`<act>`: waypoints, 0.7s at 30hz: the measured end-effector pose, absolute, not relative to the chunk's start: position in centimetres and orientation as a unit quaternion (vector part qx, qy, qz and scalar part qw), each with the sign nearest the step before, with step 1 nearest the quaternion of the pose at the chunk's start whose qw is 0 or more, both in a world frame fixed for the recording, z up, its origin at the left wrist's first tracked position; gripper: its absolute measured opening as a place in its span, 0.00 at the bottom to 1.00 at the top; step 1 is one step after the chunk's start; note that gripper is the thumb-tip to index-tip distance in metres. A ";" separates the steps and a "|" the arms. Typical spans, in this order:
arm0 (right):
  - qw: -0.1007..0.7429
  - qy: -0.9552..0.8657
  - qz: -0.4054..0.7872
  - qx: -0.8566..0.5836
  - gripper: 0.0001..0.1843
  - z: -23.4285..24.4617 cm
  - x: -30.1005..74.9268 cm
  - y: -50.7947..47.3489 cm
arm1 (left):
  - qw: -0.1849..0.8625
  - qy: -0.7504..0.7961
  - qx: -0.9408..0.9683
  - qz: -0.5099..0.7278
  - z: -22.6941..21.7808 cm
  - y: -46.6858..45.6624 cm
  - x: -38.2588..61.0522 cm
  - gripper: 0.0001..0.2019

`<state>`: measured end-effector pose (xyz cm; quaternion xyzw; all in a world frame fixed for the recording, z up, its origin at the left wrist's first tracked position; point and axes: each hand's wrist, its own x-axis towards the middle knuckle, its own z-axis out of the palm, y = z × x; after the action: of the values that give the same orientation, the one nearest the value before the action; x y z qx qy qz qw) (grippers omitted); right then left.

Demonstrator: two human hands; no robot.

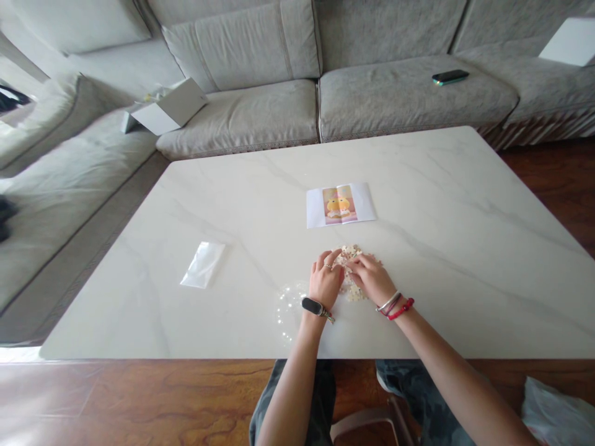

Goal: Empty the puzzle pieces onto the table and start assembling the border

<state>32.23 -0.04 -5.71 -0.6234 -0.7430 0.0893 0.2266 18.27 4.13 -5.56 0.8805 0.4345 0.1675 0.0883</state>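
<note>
A small pile of pale wooden puzzle pieces lies on the white marble table, near its front middle. My left hand rests on the left of the pile, fingers bent and touching the pieces. My right hand lies over the right of the pile, its fingers pinched on the pieces. Just beyond the pile lies a folded paper sheet with a yellow cartoon picture. Part of the pile is hidden under my hands.
A clear plastic bag lies on the table to the left. A grey sofa wraps the far and left sides, with a phone and an open white box on it. Wooden floor shows below the table's near edge.
</note>
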 end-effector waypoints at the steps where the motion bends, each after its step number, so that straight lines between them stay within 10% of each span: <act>1: 0.227 -0.742 0.087 -0.625 0.10 -5.8 32.2 0.1 | 0.105 0.434 0.877 0.175 -5.6 4.2 18.2 0.10; 21: 0.265 -0.648 0.135 -0.702 0.06 -6.1 34.4 0.9 | 0.166 0.531 0.809 0.192 -6.6 5.4 16.3 0.08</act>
<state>34.41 0.86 -6.06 -0.7016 -0.6476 0.1352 0.2647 16.28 5.38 -6.61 0.8087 0.5307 0.1915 0.1662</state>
